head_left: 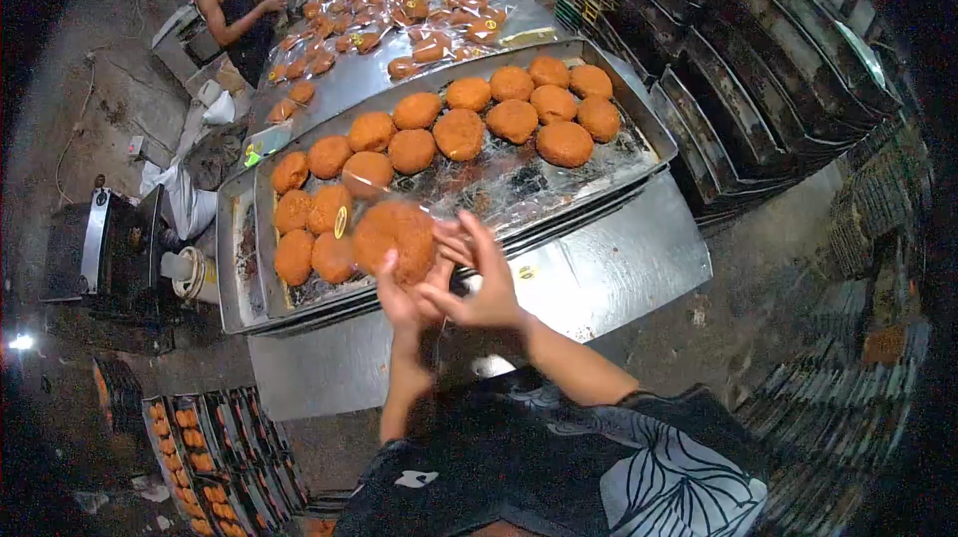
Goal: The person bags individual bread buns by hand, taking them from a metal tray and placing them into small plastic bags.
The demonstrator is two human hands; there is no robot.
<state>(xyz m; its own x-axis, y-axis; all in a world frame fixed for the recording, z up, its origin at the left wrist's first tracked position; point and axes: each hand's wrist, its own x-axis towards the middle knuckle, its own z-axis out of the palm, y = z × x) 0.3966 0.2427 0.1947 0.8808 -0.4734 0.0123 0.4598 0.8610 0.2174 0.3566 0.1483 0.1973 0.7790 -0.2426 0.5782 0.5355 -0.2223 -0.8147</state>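
Note:
A clear plastic bag with browned, crumb-coated buns [394,238] inside is held up over the near side of a metal tray [589,200]; a yellow oval label shows on its left part. My left hand [403,305] grips the bag from below, thumb against the bun. Curled around the bag's near right end is my right hand [487,282], its thumb and fingers bent toward the gathered plastic, which is hard to make out. Loose buns [459,134] of the same kind lie in rows along the tray's far and left sides.
Bagged buns [431,43] are heaped on the metal table [639,268] beyond the tray. Another person [235,13] stands at the far left. Stacked dark trays [738,68] rise at right, and a rack of buns [200,447] stands on the floor at lower left.

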